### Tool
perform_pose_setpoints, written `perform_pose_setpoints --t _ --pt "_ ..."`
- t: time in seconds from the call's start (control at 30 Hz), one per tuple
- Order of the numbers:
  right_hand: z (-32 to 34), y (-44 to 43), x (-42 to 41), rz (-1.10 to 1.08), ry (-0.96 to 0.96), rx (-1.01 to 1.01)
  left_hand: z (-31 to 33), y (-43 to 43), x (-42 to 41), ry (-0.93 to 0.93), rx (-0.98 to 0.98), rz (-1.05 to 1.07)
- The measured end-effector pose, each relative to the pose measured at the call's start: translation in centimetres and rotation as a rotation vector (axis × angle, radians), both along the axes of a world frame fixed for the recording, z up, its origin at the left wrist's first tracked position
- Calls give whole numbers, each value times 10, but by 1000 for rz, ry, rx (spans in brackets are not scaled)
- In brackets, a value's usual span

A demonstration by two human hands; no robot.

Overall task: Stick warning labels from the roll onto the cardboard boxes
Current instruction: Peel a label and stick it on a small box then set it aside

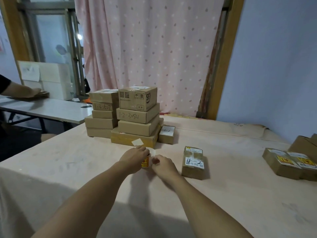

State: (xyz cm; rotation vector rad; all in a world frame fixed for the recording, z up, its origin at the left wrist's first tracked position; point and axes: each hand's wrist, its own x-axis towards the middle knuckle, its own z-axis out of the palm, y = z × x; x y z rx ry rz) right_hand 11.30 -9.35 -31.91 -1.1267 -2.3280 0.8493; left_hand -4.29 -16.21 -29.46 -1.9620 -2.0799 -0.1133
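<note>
My left hand [135,156] grips the roll of warning labels [145,162], whose orange and yellow print shows below my fingers. Its white backing strip [152,152] curls up between my hands. My right hand [163,164] pinches the strip's end just right of the roll. A small cardboard box marked 4-2 [194,163] lies to the right of my right hand. Two boxes with yellow warning labels [291,163] sit at the table's right edge. Behind my hands rises a stack of several plain cardboard boxes [127,115].
The table is covered with a pale pink cloth [68,169]. Another person's arm [18,91] rests on a grey table [51,109] at the left. A pink curtain [151,48] hangs behind the stack. More cardboard [305,141] lies at the far right.
</note>
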Motion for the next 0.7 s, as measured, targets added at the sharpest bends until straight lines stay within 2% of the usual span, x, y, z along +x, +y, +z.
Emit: perform_pose_setpoints --t 0.2,0.3,0.43,0.57,0.7 --pt "-4 1 3 9 111 -83 1 -3 -7 -67 55 6" --pt "-4 2 3 17 145 -116 3 -3 -6 -159 63 45" --pt "3 -5 6 79 223 -176 8 1 -3 -405 94 113" --pt "3 -1 5 38 222 -167 18 8 8 -810 123 164" --pt "2 6 5 -19 194 -137 20 16 17 -965 73 234"
